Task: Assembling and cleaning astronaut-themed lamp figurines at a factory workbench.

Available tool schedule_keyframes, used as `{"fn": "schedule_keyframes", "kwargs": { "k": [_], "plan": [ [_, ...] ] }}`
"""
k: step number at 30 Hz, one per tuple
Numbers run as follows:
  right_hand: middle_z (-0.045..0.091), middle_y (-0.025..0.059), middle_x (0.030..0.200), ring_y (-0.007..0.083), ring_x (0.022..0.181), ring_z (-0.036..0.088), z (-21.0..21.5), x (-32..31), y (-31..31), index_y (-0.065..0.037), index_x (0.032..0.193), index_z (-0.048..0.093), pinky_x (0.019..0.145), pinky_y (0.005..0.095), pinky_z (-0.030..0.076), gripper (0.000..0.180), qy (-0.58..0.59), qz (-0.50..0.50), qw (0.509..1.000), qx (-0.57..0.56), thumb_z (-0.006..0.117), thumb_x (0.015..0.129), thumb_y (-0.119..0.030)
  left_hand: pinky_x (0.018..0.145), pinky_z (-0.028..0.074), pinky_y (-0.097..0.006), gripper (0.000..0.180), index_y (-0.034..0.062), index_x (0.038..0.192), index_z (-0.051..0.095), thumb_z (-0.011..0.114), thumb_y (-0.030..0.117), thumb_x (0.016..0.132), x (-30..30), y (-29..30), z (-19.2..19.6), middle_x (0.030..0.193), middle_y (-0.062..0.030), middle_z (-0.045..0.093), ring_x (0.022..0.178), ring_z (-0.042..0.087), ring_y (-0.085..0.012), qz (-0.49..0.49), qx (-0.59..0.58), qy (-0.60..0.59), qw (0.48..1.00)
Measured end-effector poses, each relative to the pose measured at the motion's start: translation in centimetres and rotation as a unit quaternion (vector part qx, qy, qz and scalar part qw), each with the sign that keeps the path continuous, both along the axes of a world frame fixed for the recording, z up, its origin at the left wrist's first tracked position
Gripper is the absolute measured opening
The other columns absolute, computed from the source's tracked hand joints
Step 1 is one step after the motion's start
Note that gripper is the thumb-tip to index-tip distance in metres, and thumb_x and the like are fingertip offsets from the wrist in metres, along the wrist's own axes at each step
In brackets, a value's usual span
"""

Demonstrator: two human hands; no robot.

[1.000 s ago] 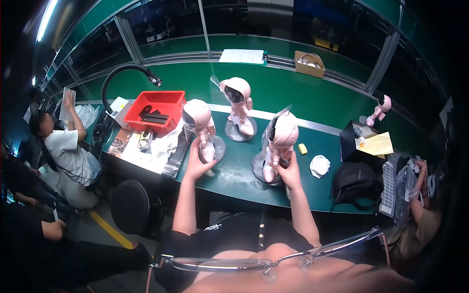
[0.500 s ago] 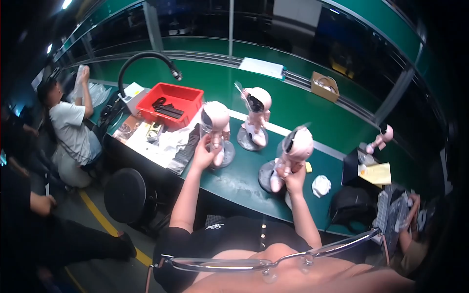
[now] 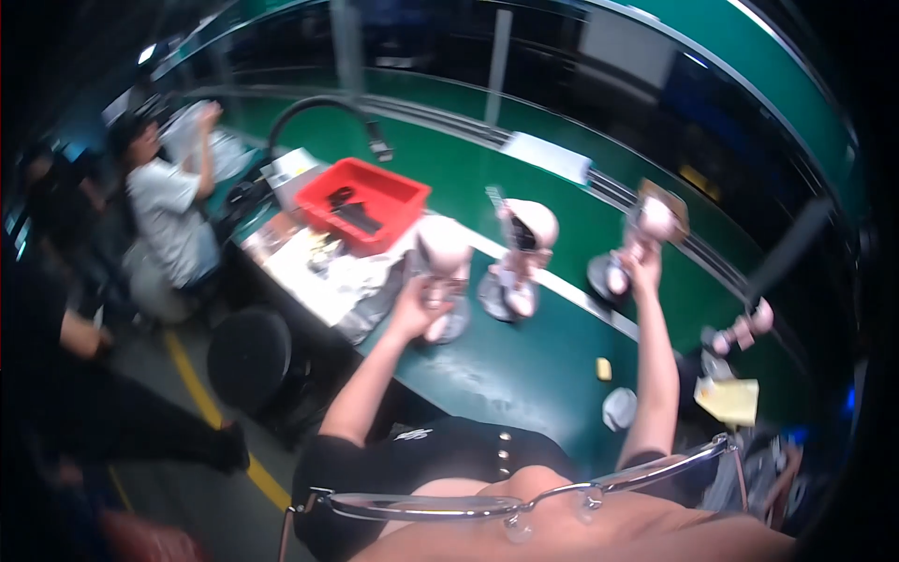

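Observation:
My left hand (image 3: pixel 410 311) is closed around the lower body of a pale pink big-headed figurine (image 3: pixel 443 245) on a round grey base. At the far right of the bench, my right hand (image 3: pixel 644 269) grips another pink figurine (image 3: pixel 653 221) by its body, my arm stretched out. Its grey base (image 3: pixel 605 278) is at the edge of the green conveyor; motion blur hides whether it touches down. Between them a third figurine (image 3: pixel 534 228) with a dark face stands upright on its base, apart from both hands.
A red bin (image 3: pixel 393 192) with black parts stands behind the left figurine, near a black flexible-neck lamp (image 3: pixel 379 145). A yellow block (image 3: pixel 603 369) and a white round wad (image 3: pixel 619 409) lie on the green bench. Another person (image 3: pixel 169 215) sits at the left; a stool (image 3: pixel 248 358) stands below.
My right hand has carried its figurine from the near part of the bench away and to the right, toward the conveyor. My left hand keeps its hold. The whole view has shifted.

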State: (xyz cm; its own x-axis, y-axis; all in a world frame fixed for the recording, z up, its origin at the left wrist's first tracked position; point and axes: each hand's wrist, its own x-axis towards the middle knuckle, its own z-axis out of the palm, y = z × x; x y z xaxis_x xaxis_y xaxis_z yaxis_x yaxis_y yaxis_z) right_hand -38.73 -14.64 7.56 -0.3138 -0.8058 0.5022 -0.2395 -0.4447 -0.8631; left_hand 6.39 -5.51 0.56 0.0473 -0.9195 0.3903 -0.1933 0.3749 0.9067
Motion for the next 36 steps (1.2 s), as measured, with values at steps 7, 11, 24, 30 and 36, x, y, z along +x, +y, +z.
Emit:
{"fn": "schedule_keyframes", "kwargs": {
  "k": [7, 11, 24, 30, 36],
  "plan": [
    [0.057, 0.0018, 0.081, 0.0129, 0.068, 0.058, -2.3, -1.7, -6.3, -0.005, 0.096, 0.054, 0.057, 0.0274, 0.05, 0.04, 0.019, 0.009, 1.0, 0.018, 0.073, 0.063, 0.008, 0.072, 0.05, -0.03, 0.042, 0.0007, 0.105, 0.053, 0.076, 0.003, 0.07, 0.4, 0.3, 0.2, 0.095, -0.0078, 0.061, 0.086, 0.061, -0.016, -0.026, 0.038, 0.043, 0.998],
    [0.062, 0.0018, 0.085, 0.0136, 0.076, 0.06, -2.6, -2.4, -6.4, -0.005, 0.093, 0.058, 0.065, 0.0284, 0.052, 0.042, -0.073, 0.026, 0.993, 0.089, 0.077, 0.058, 0.008, 0.073, 0.049, -0.028, 0.042, 0.0001, 0.106, 0.053, 0.075, 0.004, 0.07, 0.0, -0.1, -0.3, 0.097, -0.0082, 0.062, 0.085, 0.061, -0.0152, -0.035, 0.062, 0.066, 0.995],
    [0.063, 0.0102, 0.097, 0.0232, 0.091, 0.062, -2.3, -8.4, -0.6, -0.004, 0.105, 0.058, 0.082, 0.034, 0.049, 0.041, 0.036, -0.339, 0.928, 0.154, 0.072, 0.067, -0.011, 0.083, 0.047, -0.03, 0.05, -0.0014, 0.119, 0.048, 0.07, 0.0, 0.074, 0.7, -0.7, -1.5, 0.11, -0.0102, 0.058, 0.099, 0.057, -0.0181, -0.052, -0.001, 0.021, 0.998],
    [0.034, 0.0215, 0.128, 0.0377, 0.117, 0.039, 1.4, -13.9, 4.5, 0.002, 0.124, 0.032, 0.099, 0.0429, 0.036, 0.068, -0.052, -0.704, 0.696, 0.132, 0.069, 0.069, -0.009, 0.084, 0.048, -0.031, 0.052, -0.0031, 0.121, 0.045, 0.068, -0.002, 0.074, 0.3, -0.2, -0.2, 0.113, -0.0124, 0.057, 0.101, 0.058, -0.0198, -0.044, 0.025, 0.042, 0.998],
    [0.033, 0.023, 0.137, 0.0386, 0.121, 0.043, 2.6, -19.2, 6.4, -0.008, 0.139, 0.022, 0.1, 0.045, 0.038, 0.09, -0.18, -0.691, 0.652, 0.254, 0.074, 0.067, -0.021, 0.098, 0.038, -0.035, 0.075, -0.0008, 0.131, 0.037, 0.072, 0.0, 0.066, 1.4, 1.5, -0.4, 0.129, -0.0125, 0.044, 0.117, 0.047, -0.0237, -0.016, 0.0, 0.002, 1.0]
  ]
}}
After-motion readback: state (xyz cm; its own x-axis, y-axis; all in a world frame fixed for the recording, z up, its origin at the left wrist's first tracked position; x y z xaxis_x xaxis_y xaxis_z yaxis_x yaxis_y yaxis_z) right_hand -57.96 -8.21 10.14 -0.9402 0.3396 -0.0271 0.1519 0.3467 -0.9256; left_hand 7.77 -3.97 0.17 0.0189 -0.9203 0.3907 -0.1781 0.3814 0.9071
